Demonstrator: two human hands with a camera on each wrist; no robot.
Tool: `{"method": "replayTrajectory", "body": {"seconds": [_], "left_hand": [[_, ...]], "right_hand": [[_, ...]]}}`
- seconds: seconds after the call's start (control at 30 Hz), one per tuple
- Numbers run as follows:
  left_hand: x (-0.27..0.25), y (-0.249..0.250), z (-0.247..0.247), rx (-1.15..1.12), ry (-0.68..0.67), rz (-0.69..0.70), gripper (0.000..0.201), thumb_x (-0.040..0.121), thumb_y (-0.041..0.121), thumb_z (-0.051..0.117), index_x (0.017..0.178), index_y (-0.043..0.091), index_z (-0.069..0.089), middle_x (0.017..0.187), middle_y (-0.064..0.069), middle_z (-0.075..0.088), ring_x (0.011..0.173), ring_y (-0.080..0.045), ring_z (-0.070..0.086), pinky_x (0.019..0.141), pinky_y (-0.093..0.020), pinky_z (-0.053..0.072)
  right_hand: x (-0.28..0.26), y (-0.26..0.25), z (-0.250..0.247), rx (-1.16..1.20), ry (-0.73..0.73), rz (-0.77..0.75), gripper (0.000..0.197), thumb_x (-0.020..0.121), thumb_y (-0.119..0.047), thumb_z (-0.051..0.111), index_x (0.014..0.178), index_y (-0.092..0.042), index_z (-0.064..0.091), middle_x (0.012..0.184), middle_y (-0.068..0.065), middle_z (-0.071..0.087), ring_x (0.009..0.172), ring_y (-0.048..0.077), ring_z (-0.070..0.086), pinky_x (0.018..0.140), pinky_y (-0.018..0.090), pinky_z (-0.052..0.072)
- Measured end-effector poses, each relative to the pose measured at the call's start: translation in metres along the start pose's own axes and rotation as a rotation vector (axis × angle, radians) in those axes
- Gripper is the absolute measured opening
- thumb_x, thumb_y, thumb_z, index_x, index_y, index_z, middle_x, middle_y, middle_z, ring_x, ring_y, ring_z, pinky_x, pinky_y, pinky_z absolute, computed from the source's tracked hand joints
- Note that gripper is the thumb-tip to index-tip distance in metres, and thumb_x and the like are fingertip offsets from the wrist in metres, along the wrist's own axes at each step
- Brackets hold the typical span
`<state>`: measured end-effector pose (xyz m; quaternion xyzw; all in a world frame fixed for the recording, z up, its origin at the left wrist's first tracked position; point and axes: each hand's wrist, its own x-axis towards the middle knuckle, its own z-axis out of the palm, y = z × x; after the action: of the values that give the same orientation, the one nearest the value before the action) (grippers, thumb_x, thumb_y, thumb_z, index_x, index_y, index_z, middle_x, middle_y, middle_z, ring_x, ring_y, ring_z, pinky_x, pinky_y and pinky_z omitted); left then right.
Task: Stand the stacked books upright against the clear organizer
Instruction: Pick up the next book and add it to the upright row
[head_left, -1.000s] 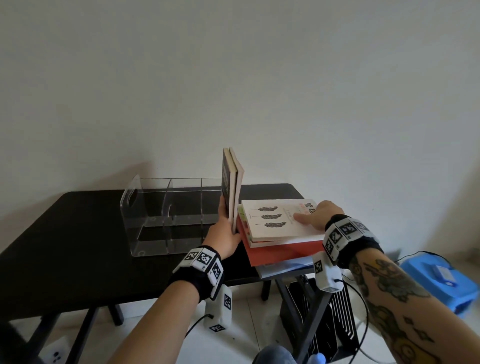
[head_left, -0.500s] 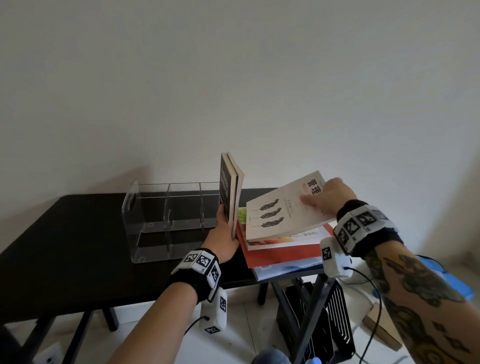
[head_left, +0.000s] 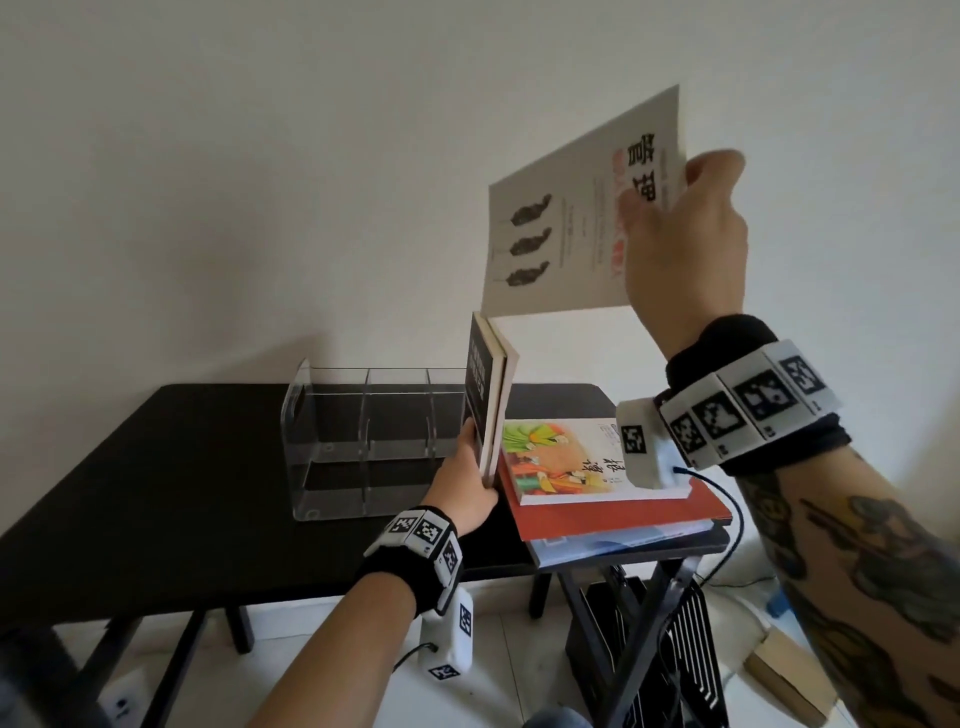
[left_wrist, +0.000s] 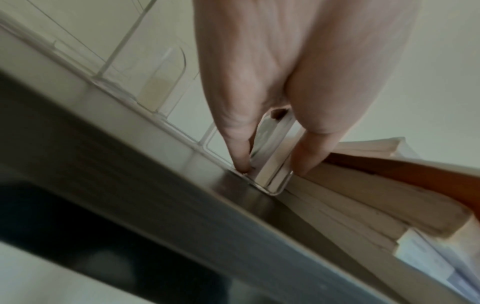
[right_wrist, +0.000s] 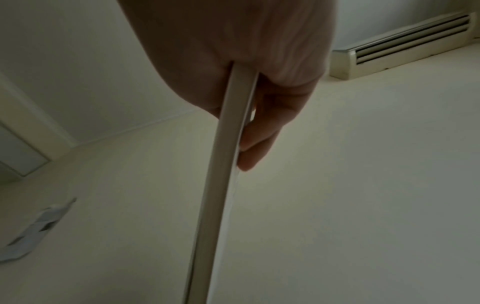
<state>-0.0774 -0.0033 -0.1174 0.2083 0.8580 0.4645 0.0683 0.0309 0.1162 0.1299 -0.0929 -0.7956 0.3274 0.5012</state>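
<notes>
Clear organizer (head_left: 363, 441) stands on the black worktop (head_left: 156, 467), left of centre, its right end touching two upright books (head_left: 491, 400). The left hand (head_left: 462, 488) grips these two books at their lower edge, thumb on one side, fingers (left_wrist: 306, 158) on the other. Just right of them, the remaining stack (head_left: 597, 499) lies flat at the worktop's right end. Above the stack, the right hand (head_left: 685, 234) pinches a white book (head_left: 566, 218) by its edge, held clear in the air, tilted.
</notes>
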Motion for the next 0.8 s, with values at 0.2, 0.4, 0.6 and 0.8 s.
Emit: {"method": "replayTrajectory", "body": {"seconds": [0.2,0.4,0.6,0.8], "left_hand": [[0.016,-0.022,0.009,-0.004,-0.015,-0.018,0.096,0.073,0.025,0.064,0.148,0.050,0.008,0.126,-0.007,0.058,0.105,-0.021,0.066,0.093,-0.045,0.055],[-0.002,-0.006,0.001,0.041,-0.021,-0.071,0.076,0.078,0.022,0.063,0.146,0.030,0.029,0.128,-0.005,0.060,0.112,-0.024,0.063,0.098,-0.042,0.050],[-0.014,0.001,-0.004,0.060,-0.045,-0.214,0.057,0.086,0.023,0.060,0.137,0.010,0.037,0.123,-0.013,0.061,0.109,-0.030,0.062,0.093,-0.039,0.051],[-0.017,0.010,-0.007,-0.029,0.075,-0.303,0.029,0.085,0.022,0.062,0.106,0.002,0.061,0.094,-0.008,0.065,0.090,-0.028,0.064,0.065,-0.027,0.044]], "right_hand": [[-0.013,-0.020,0.024,-0.001,-0.067,-0.132,0.020,0.097,-0.026,0.044,0.100,-0.017,0.026,0.094,-0.005,0.058,0.073,0.026,0.062,0.063,0.047,0.054],[-0.027,-0.011,0.060,-0.291,-0.315,-0.126,0.017,0.097,-0.019,0.045,0.101,-0.015,0.029,0.099,0.008,0.065,0.070,0.028,0.060,0.057,0.039,0.051],[-0.031,-0.003,0.089,-0.469,-0.448,-0.140,0.018,0.096,-0.016,0.048,0.104,-0.011,0.033,0.084,0.004,0.053,0.070,0.028,0.053,0.058,0.037,0.042],[-0.027,-0.006,0.102,-0.538,-0.474,-0.167,0.016,0.095,-0.013,0.045,0.107,-0.008,0.037,0.078,0.004,0.047,0.068,0.027,0.049,0.059,0.036,0.037]]}}
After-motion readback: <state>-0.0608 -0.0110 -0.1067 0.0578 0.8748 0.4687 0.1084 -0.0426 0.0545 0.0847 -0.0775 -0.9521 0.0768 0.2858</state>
